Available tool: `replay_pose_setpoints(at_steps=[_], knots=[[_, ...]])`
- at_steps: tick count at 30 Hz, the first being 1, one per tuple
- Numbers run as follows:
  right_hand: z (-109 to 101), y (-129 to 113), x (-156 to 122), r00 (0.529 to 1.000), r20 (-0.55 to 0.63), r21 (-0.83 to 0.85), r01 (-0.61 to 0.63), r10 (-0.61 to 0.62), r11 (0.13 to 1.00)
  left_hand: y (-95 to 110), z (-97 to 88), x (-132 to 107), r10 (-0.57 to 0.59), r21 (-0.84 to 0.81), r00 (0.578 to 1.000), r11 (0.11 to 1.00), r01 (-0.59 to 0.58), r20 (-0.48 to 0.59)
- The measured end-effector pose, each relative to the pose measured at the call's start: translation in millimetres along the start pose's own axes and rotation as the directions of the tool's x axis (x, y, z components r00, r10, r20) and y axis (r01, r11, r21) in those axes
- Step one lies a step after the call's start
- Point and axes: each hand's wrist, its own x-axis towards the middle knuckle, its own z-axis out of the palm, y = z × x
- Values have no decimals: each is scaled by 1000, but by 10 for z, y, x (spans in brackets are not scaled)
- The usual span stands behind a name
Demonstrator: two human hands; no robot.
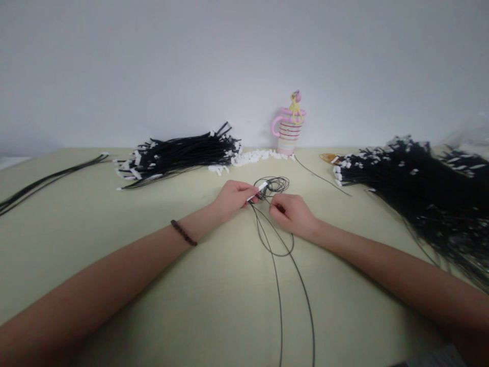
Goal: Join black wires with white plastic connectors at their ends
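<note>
Pinched in the fingers of my left hand (234, 198) is a narrow white strip (263, 186) together with thin black cables. The cables lie in a loose coil (278, 184) just beyond my fingertips, and long strands (300, 275) run from there toward the near edge. Close on the right, the fingers of my right hand (291, 213) are curled shut around a section of the black cable (284, 253); the exact grip is partly hidden. Both hands rest low over the table.
Black cable bundles with white ends lie at the back left (179, 153) and the right (428, 193). Small white pieces (260, 156) are heaped by a striped mug (289, 135) near the wall. More black cables (53, 176) cross the left side of the pale table (171, 306).
</note>
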Motion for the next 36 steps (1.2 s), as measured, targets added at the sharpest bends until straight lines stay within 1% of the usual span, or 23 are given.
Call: replay_pose_setpoints(at_steps=[7,15,24,30,36], knots=[[1,-9,10,1000,9,-8,1,-1,1000,-25,20,2,7,41,999,999,-6,-31],[3,-13,10,1000,3,-41,-9,9,999,-9,30,-20,30,48,999,998,-31,10],[13,1,5,998,56,-79,4,0,997,30,210,-187,155,144,987,977,-160,42],[13,8,-17,998,54,-114,31,-24,993,-9,186,-170,192,188,979,961,-203,74],[15,15,-28,998,57,-113,28,-22,993,-24,194,-160,219,226,971,945,-237,100]])
